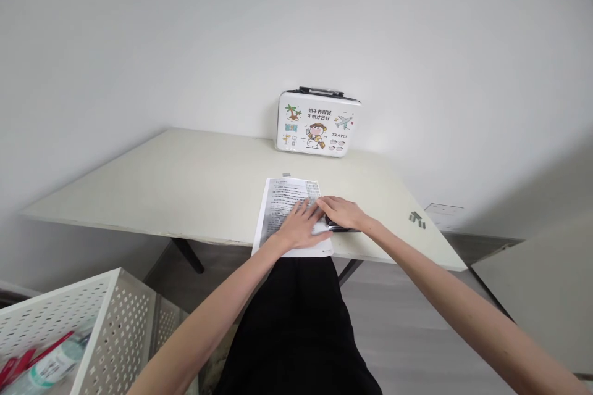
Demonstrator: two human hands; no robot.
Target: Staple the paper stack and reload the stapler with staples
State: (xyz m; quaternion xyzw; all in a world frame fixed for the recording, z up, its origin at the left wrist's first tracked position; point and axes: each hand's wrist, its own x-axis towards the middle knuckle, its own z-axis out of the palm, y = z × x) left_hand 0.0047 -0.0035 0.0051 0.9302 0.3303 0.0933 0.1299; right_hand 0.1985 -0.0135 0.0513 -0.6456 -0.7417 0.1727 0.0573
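Note:
A printed sheet of paper (283,203) lies at the near edge of the beige table (185,185), its lower edge hanging slightly over. My left hand (301,225) rests flat on the sheet, fingers stretched out. My right hand (341,212) lies just to its right, fingers curved over a small dark object (343,229) that sits at the paper's right edge; what the object is I cannot make out. The two hands touch at the fingertips.
A white case with cartoon travel pictures (317,123) stands upright against the wall at the back of the table. Small grey clips (417,218) lie near the right corner. A white perforated bin (92,327) with red items stands at lower left.

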